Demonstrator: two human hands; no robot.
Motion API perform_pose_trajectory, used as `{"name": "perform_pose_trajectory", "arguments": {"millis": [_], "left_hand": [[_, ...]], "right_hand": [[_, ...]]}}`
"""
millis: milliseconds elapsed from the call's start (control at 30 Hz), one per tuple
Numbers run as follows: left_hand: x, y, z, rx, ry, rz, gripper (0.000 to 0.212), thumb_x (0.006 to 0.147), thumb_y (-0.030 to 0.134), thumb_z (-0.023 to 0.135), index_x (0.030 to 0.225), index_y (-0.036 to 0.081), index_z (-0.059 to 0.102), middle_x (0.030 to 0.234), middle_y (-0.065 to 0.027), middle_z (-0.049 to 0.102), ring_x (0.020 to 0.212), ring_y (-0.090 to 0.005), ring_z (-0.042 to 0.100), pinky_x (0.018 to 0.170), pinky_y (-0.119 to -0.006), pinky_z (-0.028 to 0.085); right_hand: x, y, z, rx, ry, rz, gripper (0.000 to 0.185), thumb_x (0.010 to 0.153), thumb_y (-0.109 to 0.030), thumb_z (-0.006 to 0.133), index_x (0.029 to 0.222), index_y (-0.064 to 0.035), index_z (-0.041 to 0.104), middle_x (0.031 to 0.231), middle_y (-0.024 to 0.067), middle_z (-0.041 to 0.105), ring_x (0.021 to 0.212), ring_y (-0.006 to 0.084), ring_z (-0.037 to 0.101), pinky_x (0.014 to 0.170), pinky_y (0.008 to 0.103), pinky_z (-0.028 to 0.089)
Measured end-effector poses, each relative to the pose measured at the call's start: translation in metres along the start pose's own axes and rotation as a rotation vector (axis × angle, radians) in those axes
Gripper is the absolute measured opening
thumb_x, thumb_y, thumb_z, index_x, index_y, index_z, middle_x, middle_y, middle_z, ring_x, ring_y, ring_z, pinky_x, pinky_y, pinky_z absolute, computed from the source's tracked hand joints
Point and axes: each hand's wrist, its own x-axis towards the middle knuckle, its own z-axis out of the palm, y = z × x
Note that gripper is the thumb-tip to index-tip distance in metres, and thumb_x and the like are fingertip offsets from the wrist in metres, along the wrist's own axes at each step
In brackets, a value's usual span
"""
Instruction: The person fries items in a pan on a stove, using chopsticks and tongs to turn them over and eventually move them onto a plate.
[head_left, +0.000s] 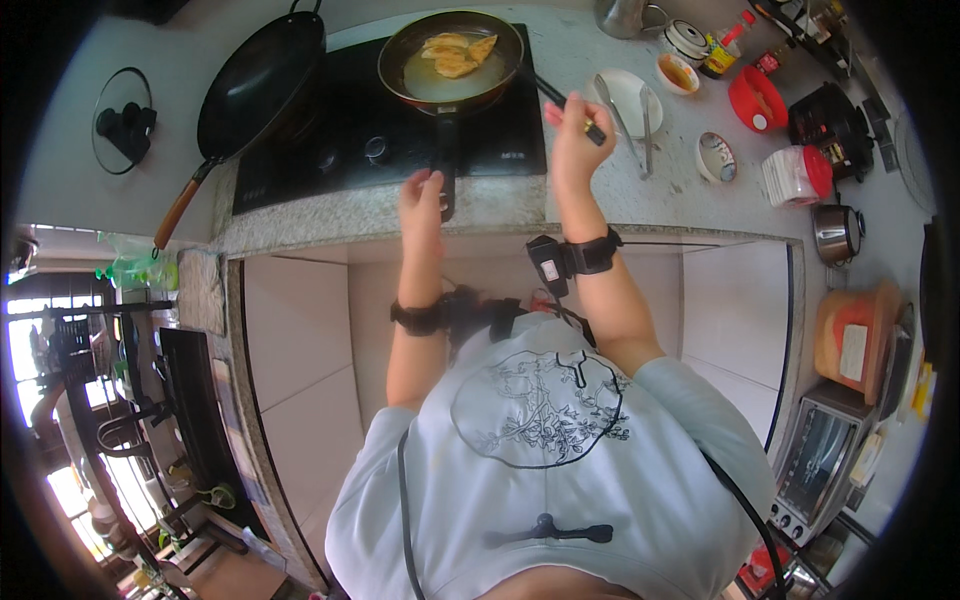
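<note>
A frying pan (420, 88) on the black cooktop (345, 142) holds several browned pieces of food (456, 54) in shallow, cloudy liquid. My left hand (421, 196) is at the left side of the pan's black handle (447, 139), fingers bent; whether it grips the handle is unclear. To the right of the pan, my right hand (583, 129) is closed around a dark, slender utensil (551, 91) with a gold-marked end, possibly chopsticks. Its far end points up and left, towards the pan. Just right of that hand, metal tongs (645, 135) rest across a white plate (628, 94).
A black wok (259, 82) with a wooden handle stands left of the pan, beside a glass lid (124, 124). On the right counter are a bowl of brown liquid (677, 73), a patterned bowl (716, 157), a red bowl (757, 99), a sauce bottle (724, 56) and a red-lidded container (796, 176).
</note>
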Motion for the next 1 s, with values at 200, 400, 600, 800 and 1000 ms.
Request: {"name": "perform_pose_trajectory", "arguments": {"millis": [200, 400, 600, 800, 1000], "left_hand": [[-0.014, 0.0, 0.015, 0.426, 0.585, 0.954, 0.027, 0.079, 0.01, 0.053, 0.103, 0.0, 0.047, 0.09, -0.007, 0.052, 0.081, -0.0128, 0.05, 0.065, -0.025, 0.042], [-0.049, -0.028, 0.083, 0.286, -0.124, 0.672, 0.012, 0.081, 0.006, 0.047, 0.087, -0.002, 0.053, 0.073, -0.0066, 0.055, 0.063, -0.0093, 0.052, 0.052, -0.02, 0.042], [-0.023, -0.092, 0.182, 0.415, -0.527, -0.001, 0.036, 0.081, 0.028, 0.053, 0.096, -0.004, 0.051, 0.083, -0.0142, 0.057, 0.074, -0.0177, 0.056, 0.06, -0.027, 0.047], [-0.001, -0.118, 0.241, 0.013, -0.518, -0.497, 0.053, 0.079, 0.037, 0.053, 0.109, -0.005, 0.041, 0.083, -0.0158, 0.057, 0.077, -0.0218, 0.056, 0.067, -0.033, 0.047], [0.025, -0.155, 0.26, -0.091, -0.509, -0.497, 0.039, 0.081, 0.036, 0.048, 0.094, 0.0, 0.045, 0.07, -0.0096, 0.055, 0.058, -0.015, 0.051, 0.049, -0.027, 0.042]], "right_hand": [[0.042, -0.034, -0.053, -0.036, 0.131, -0.189, 0.018, 0.08, -0.01, 0.053, 0.075, 0.0047, 0.045, 0.072, 0.013, 0.054, 0.061, 0.0222, 0.061, 0.056, 0.0271, 0.051], [0.064, -0.059, -0.105, -0.058, 0.366, -0.241, 0.018, 0.079, -0.01, 0.054, 0.077, 0.0046, 0.044, 0.076, 0.0118, 0.052, 0.062, 0.0237, 0.06, 0.057, 0.0274, 0.05], [0.075, -0.073, -0.146, -0.11, 0.387, -0.248, 0.017, 0.08, -0.011, 0.052, 0.077, 0.0041, 0.044, 0.075, 0.0118, 0.052, 0.064, 0.0229, 0.06, 0.06, 0.028, 0.05], [0.092, -0.082, -0.177, -0.147, 0.333, -0.245, 0.021, 0.081, -0.013, 0.053, 0.08, 0.0051, 0.044, 0.078, 0.0142, 0.052, 0.067, 0.0246, 0.06, 0.063, 0.0307, 0.051], [0.107, -0.062, -0.204, -0.283, 0.209, -0.282, 0.014, 0.082, -0.01, 0.052, 0.084, 0.0033, 0.049, 0.078, 0.011, 0.058, 0.068, 0.0159, 0.059, 0.065, 0.0245, 0.047]]}}
